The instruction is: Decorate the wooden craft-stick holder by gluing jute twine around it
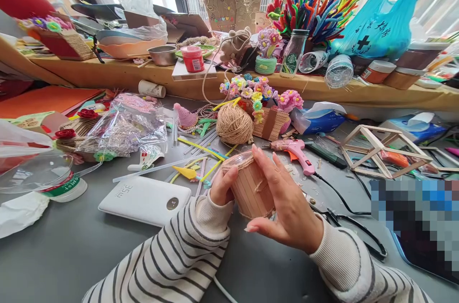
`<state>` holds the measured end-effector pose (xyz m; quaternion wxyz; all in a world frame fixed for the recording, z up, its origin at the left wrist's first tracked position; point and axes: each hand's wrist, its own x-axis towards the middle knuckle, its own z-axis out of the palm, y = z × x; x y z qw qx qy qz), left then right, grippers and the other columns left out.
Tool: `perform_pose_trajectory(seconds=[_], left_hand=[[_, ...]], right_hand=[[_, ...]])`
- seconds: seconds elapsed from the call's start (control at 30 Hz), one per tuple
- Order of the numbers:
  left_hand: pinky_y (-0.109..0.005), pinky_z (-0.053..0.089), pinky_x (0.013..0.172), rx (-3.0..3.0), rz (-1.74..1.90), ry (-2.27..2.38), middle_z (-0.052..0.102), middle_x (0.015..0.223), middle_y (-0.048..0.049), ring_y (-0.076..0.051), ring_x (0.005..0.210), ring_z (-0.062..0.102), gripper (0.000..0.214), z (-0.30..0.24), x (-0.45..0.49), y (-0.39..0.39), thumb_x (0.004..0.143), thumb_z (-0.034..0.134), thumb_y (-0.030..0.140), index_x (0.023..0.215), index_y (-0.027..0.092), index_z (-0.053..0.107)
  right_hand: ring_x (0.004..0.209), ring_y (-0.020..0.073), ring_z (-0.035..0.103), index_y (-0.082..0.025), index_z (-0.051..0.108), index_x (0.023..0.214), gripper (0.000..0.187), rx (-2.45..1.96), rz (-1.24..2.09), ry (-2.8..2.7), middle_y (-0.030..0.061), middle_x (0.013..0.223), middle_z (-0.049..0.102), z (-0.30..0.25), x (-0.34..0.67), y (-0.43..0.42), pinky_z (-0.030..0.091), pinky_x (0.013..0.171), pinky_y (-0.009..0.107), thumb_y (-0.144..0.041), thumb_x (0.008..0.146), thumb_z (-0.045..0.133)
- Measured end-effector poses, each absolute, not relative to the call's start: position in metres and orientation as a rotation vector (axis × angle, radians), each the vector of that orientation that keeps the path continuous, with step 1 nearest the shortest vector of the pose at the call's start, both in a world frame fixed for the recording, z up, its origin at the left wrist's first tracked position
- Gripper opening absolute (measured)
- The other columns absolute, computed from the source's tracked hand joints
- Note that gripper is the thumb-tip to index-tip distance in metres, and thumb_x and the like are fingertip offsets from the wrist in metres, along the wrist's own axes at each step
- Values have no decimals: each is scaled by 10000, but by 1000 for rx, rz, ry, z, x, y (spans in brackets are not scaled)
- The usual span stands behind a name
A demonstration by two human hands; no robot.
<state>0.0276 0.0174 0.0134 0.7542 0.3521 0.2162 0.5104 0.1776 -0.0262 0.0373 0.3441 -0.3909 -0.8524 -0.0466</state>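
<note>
A small round container [252, 190] is covered with upright flat wooden craft sticks. Twine runs around its rim, and a loose strand shows on its side. My left hand [223, 187] grips it from the left, thumb near the rim and the other fingers mostly hidden behind. My right hand [289, 207] lies against its right side with fingers stretched out and thumb apart below. Just beyond stands a ball of jute twine [234, 124] beside a bundle of craft sticks [270, 124]. A pink hot glue gun [294, 152] rests to the right of the container.
A white power bank [143, 200] lies left of my hands. Black scissors [355, 231] and a phone [423, 245] are on the right, with a wooden stick frame [385, 150] behind. Glue sticks and straws litter the middle. Pipe cleaners [308, 16] and jars crowd the back ledge.
</note>
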Motion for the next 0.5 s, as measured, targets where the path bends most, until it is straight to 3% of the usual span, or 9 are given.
perform_pose_trajectory(seconds=[0.17, 0.5], left_hand=[[-359, 353, 1147, 831, 1179, 485, 695, 1248, -7, -325, 1354, 473, 345, 9, 26, 17, 739, 708, 516, 983, 279, 759], [-378, 413, 1087, 907, 1170, 434, 715, 1197, -40, -359, 1288, 537, 406, 4, 25, 24, 707, 731, 520, 1021, 263, 753]], right_hand=[[1474, 297, 249, -41, 187, 1527, 919, -1035, -172, -2246, 257, 1524, 360, 35, 176, -27, 318, 1141, 535, -699, 900, 325], [1440, 291, 337, -38, 305, 1487, 841, -1008, -184, -2211, 251, 1484, 431, 39, 177, -29, 302, 1153, 532, -659, 921, 339]])
